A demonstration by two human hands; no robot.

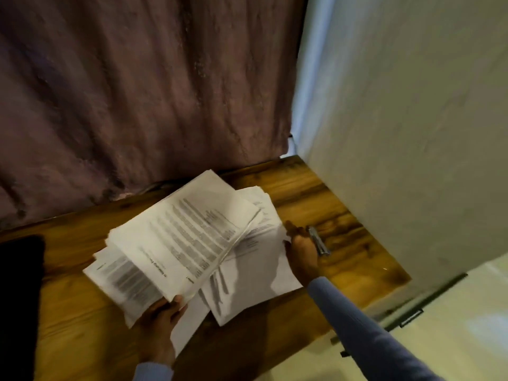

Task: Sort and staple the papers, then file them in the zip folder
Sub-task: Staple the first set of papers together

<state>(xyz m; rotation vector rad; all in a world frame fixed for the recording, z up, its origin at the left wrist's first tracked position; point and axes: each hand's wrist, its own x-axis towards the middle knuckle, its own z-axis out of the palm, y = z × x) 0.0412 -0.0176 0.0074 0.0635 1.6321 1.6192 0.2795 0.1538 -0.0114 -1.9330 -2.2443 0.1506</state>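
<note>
A loose pile of printed white papers [187, 237] lies spread on the wooden table [316, 193]. My left hand [162, 323] grips the near edge of a thick top bundle, thumb on top, lifting it slightly. My right hand [301, 250] rests on the right edge of a lower sheet [255, 273], fingers curled on the paper. A small metal stapler [319, 241] lies on the table right beside my right hand, touching or nearly touching it. No zip folder shows clearly.
A purple curtain [137, 92] hangs behind the table. A white wall [412, 133] closes the right side. A dark object [19, 298] sits at the table's left edge. The table's right edge drops to a pale floor [453, 325].
</note>
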